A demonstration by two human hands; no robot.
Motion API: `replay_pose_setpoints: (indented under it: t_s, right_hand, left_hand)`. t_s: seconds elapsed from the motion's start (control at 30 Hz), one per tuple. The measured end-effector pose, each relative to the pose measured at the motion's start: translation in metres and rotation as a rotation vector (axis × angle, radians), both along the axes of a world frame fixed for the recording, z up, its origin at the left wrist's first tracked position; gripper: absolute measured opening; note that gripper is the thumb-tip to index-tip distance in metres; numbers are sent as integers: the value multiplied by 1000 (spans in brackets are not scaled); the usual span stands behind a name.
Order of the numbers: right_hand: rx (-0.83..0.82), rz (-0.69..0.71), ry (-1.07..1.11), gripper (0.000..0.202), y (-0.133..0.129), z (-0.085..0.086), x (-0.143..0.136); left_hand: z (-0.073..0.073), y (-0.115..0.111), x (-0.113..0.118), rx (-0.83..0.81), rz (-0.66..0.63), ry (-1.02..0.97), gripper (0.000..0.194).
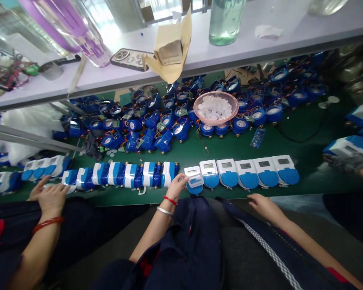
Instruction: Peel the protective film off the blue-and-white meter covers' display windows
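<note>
My left hand (177,186), with a red string and a silver bangle at the wrist, pinches a small clear plastic piece (195,181) over the leftmost upright white and blue meter (195,189). My right hand (264,204) is near the table's front edge, fingers apart, holding nothing visible. Several white and blue meters (247,174) with small displays stand in a row between and beyond my hands. To the left, more meters (132,176) lie turned sideways in a line.
A pink bowl of white pieces (216,121) sits among many blue wired meter bodies (181,129). Above runs a shelf (196,60) with an open carton (169,50) and bottles. Another person's hands (51,197) work at left; a gloved hand (345,162) touches a meter at right.
</note>
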State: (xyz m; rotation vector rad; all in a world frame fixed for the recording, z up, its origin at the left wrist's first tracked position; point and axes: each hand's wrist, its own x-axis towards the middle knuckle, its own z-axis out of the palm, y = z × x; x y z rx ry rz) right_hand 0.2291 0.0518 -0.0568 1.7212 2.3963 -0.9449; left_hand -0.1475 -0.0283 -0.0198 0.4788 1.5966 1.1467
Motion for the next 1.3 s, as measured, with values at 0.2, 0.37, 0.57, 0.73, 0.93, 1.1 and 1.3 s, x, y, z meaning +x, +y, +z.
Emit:
replay_pose_setpoints:
  t_s: [0.2, 0.37, 0.57, 0.73, 0.93, 1.1, 1.3]
  right_hand:
    - [-424, -76, 677, 30, 17, 26, -149]
    - [-651, -78, 712, 20, 25, 15, -192]
    - [-695, -117, 690, 14, 29, -5, -204]
    - [-651, -246, 671, 10, 36, -22, -218]
    - [-627, -271, 649, 6, 39, -22, -230]
    - [-630, -242, 623, 11, 41, -22, -238]
    - [-642, -237, 614, 10, 42, -28, -241]
  left_hand:
    - [0, 16, 6, 0, -61, -56, 36]
    - [-9, 13, -5, -9, -48, -28, 35]
    - [-33, 0, -29, 121, -74, 580, 22]
    - [-55, -10, -49, 164, -372, 1096, 43]
    - [-68, -5, -55, 183, -549, 1200, 57]
    - [-70, -1, -59, 196, -578, 1206, 63]
    - [-71, -1, -61, 204, -580, 1190, 65]
